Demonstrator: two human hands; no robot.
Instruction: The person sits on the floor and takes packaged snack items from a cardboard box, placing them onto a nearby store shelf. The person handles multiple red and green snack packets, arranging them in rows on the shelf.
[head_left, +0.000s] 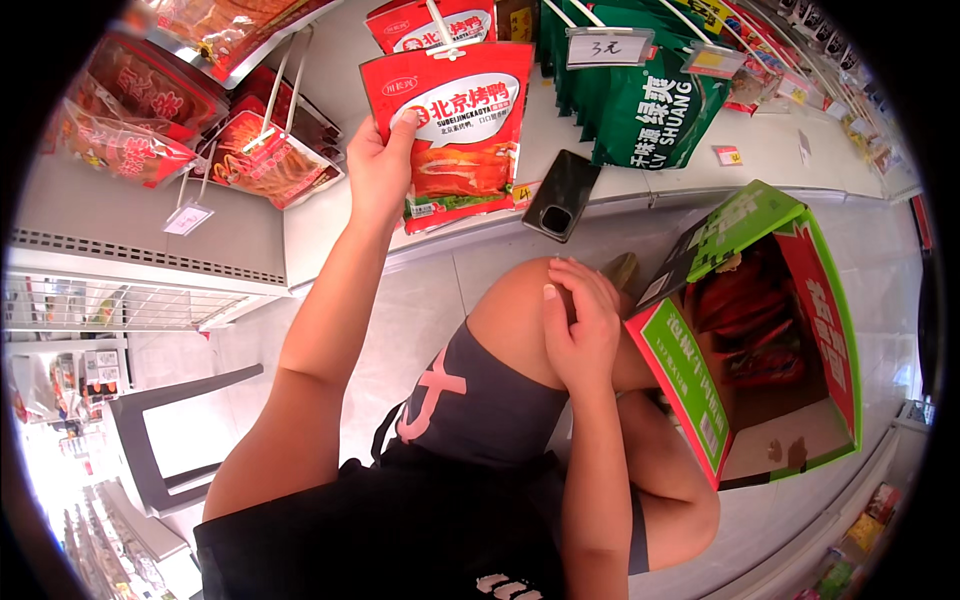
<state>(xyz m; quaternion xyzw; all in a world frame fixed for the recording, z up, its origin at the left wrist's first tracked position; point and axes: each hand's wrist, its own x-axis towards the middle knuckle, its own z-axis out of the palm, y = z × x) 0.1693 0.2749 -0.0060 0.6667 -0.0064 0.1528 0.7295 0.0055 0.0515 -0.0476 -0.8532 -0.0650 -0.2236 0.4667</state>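
My left hand (384, 161) grips the left edge of a red snack packet (469, 97), thumb on its front and fingers behind. The packet hangs at the front of a white display hook (441, 26), with a like red packet behind it. My right hand (585, 322) rests on my bent knee, fingers loosely together, holding nothing. A black smartphone (562, 196) lies on the edge of the white shelf, right of the red packet. An open green and red cardboard box (686, 382) stands to the right, with several dark red packets (750, 322) inside.
Green packets (652, 112) hang on hooks right of the red ones, behind a price tag (609, 48). Other food packets (262, 157) hang at the left. The white shelf's front edge (450, 238) runs between the hooks and my knee. A wire basket shelf (135, 300) is at the far left.
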